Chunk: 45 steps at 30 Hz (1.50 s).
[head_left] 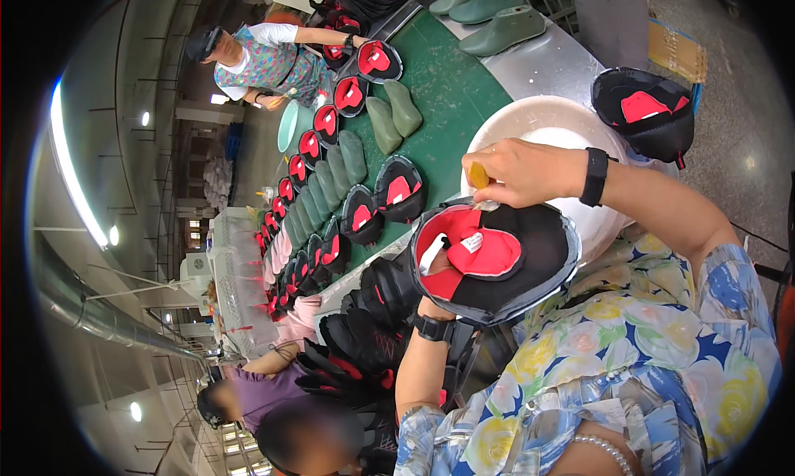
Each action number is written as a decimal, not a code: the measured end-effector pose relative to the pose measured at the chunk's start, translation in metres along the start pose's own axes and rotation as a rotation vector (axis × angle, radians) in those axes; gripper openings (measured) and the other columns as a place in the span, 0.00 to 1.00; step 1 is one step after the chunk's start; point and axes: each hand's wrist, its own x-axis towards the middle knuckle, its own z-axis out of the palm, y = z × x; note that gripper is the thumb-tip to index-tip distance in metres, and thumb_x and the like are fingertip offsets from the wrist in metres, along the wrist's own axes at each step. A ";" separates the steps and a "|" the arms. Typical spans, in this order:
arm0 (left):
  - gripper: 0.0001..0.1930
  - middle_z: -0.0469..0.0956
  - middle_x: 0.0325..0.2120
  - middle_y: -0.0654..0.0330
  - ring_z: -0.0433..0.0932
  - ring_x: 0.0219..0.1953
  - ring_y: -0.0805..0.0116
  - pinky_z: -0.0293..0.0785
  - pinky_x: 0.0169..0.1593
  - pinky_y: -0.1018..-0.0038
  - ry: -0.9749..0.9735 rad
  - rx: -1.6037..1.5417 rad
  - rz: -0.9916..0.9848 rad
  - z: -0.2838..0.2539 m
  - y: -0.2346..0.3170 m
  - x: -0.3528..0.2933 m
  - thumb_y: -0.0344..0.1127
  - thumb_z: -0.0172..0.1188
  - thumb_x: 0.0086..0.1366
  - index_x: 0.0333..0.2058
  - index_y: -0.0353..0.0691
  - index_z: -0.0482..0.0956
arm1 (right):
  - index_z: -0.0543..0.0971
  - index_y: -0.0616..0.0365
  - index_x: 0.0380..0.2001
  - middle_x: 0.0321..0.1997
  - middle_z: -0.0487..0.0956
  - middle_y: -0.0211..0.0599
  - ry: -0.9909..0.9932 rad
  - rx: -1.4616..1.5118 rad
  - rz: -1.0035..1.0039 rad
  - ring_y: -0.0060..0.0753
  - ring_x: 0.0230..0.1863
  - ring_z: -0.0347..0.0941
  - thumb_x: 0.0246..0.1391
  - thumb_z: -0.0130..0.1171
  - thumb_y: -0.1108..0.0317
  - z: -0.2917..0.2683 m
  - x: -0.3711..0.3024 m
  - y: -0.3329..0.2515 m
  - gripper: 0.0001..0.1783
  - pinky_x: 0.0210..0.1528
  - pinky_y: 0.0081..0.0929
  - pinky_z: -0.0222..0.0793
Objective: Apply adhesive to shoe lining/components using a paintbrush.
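Note:
My left hand point(441, 265) is closed on a black shoe upper point(546, 257) with red lining, its open underside facing up. The upper hides most of that hand, and a white tag shows on the lining. Pinched in my right hand point(526, 171) is a small brush with a yellow handle point(478, 175). Its pale tip meets the upper's far rim. Just beyond the upper stands a white basin point(489, 132) with white liquid inside, partly covered by my right hand and forearm.
Several uppers and green shoe lasts point(403, 108) line the green bench point(447, 70). Another upper point(642, 112) sits right of the basin. More lasts point(503, 31) lie on a metal surface. Across the bench, a co-worker point(269, 62) reaches to an upper; other people are at lower left.

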 end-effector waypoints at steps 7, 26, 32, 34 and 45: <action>0.25 0.79 0.52 0.55 0.81 0.49 0.64 0.79 0.55 0.65 0.021 -0.080 0.016 -0.020 -0.011 -0.011 0.22 0.63 0.62 0.59 0.37 0.74 | 0.75 0.64 0.33 0.28 0.79 0.49 -0.187 0.009 0.241 0.53 0.31 0.78 0.54 0.64 0.63 -0.030 -0.005 -0.009 0.14 0.35 0.41 0.71; 0.24 0.76 0.56 0.54 0.78 0.54 0.62 0.80 0.56 0.63 0.077 0.196 0.362 -0.056 -0.017 -0.003 0.24 0.57 0.69 0.63 0.38 0.69 | 0.76 0.59 0.36 0.35 0.80 0.41 -0.008 -0.091 0.074 0.46 0.36 0.79 0.55 0.66 0.66 -0.026 -0.017 -0.011 0.11 0.41 0.35 0.72; 0.24 0.78 0.54 0.55 0.80 0.52 0.64 0.82 0.54 0.64 0.145 0.308 0.510 -0.060 -0.016 -0.014 0.25 0.58 0.68 0.62 0.38 0.70 | 0.75 0.61 0.34 0.27 0.79 0.45 0.308 0.029 0.030 0.54 0.31 0.77 0.56 0.65 0.66 -0.022 -0.032 0.003 0.11 0.36 0.39 0.71; 0.24 0.75 0.57 0.52 0.79 0.54 0.61 0.83 0.54 0.62 0.162 -0.146 0.321 -0.065 -0.005 -0.010 0.24 0.57 0.69 0.63 0.37 0.69 | 0.76 0.62 0.36 0.30 0.81 0.49 0.303 -0.051 0.105 0.53 0.33 0.79 0.57 0.64 0.67 -0.010 -0.049 0.026 0.11 0.37 0.39 0.73; 0.31 0.62 0.69 0.50 0.68 0.66 0.60 0.66 0.68 0.64 -0.237 0.099 0.206 -0.080 0.044 -0.001 0.37 0.57 0.71 0.68 0.35 0.59 | 0.76 0.62 0.37 0.32 0.82 0.52 0.109 -0.096 0.308 0.55 0.36 0.80 0.56 0.63 0.66 -0.027 -0.060 0.014 0.11 0.40 0.42 0.73</action>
